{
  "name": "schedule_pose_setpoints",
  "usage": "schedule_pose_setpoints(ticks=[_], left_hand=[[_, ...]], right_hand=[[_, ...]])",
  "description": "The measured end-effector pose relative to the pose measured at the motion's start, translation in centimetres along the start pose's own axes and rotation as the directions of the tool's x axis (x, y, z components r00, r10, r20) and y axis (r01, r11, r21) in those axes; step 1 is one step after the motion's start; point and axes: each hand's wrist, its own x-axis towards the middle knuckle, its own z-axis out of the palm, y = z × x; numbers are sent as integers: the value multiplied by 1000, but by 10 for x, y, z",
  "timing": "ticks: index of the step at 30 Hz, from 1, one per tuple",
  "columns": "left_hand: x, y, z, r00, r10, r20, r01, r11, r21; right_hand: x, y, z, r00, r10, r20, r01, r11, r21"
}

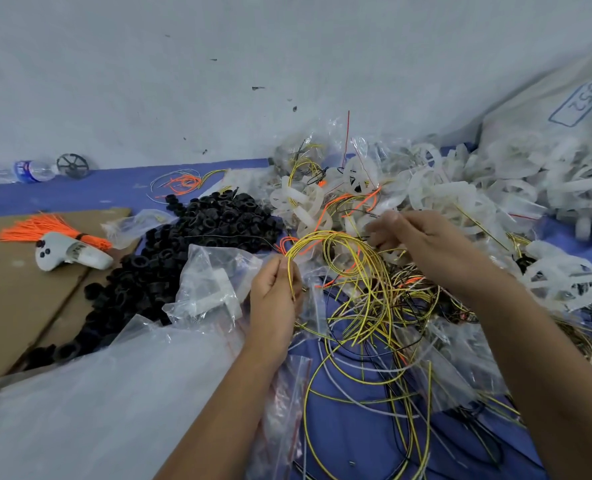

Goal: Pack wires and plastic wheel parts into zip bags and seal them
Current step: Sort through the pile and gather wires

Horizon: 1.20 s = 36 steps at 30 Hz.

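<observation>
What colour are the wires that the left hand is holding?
Yellow wires, with thin dark striping, gripped by the left hand; seen in the head view.

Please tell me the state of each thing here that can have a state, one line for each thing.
left hand: grips a bundle of yellow wires.
right hand: fingers curled among the wires; what they hold is unclear.
yellow wires: looped, not bagged.
zip bag: crumpled, a white part inside.
water bottle: lying on its side.
orange ties: bundled.
white wheels: loose pile.
</observation>
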Motion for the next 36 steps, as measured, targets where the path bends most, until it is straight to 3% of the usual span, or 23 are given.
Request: schedule_pose_setpoints(ticks=[4,9,13,15,18,23,27,33,36], left_hand=[[-1,1,-1,999,20,32,-20,1000,4],[-2,3,-1,996,37,85,-34,999,-32],[-2,3,-2,996,19,89,-14,998,-59],[-2,3,-2,996,12,91,-6,998,-63],[-1,3,-2,997,5,81,-1,999,-51],[-2,1,0,998,32,47,-35,997,64],[-1,0,-1,999,29,35,-32,996,87],[0,-2,-2,999,30,28,-34,992,120],[1,-4,-2,999,41,6,-41,983,178]], right_hand=[[14,1,7,991,-125,42,130,981,-142],[27,1,13,974,-129,187,174,953,-249],[26,2,15,934,-149,324,224,952,-208],[27,4,18,948,-207,242,265,934,-239],[28,6,20,964,-237,121,254,956,-151],[26,12,14,984,-173,35,176,979,-106],[19,19,6,991,-134,-11,135,985,104],[13,24,-5,1000,-8,12,4,968,249],[12,24,-10,994,35,-107,-3,958,288]])
